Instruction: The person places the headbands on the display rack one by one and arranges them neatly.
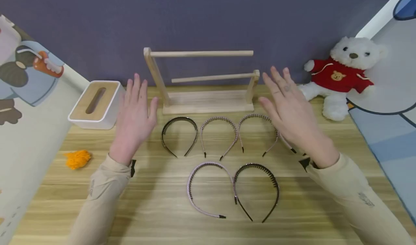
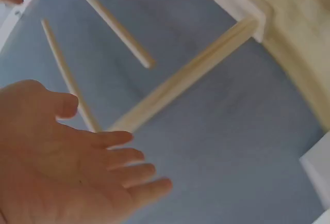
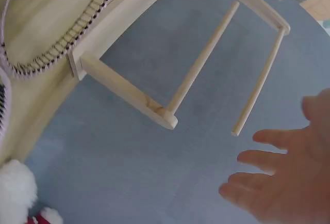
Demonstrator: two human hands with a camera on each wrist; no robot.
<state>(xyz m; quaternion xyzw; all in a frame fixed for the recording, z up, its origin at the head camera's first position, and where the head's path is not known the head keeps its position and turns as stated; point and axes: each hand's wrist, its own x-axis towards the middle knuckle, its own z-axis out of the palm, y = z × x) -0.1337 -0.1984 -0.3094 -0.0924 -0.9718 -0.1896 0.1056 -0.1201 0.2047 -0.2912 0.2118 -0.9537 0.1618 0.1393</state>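
My left hand [image 1: 134, 117] is held with straight fingers between the tissue box and a wooden rack [image 1: 208, 102], holding nothing. To the rack's right my right hand [image 1: 290, 115], fingers extended, also holds nothing and partly covers a headband [image 1: 287, 144]. The rack has two bars at different heights. In front of it lie a dark headband [image 1: 180, 118], a pinkish headband [image 1: 219, 118] and another pinkish headband [image 1: 256, 116]. Nearer me a lilac headband [image 1: 189, 185] touches a black headband [image 1: 277, 192]. Both wrist views show open palms beside the rack.
A white tissue box [image 1: 110, 113] with a wooden lid stands at the left, an orange fluffy bundle [image 1: 78, 159] in front of it. At the back right sits a white teddy bear [image 1: 338, 75] in a red sweater. A dark wall panel [image 1: 208, 17] rises behind the rack.
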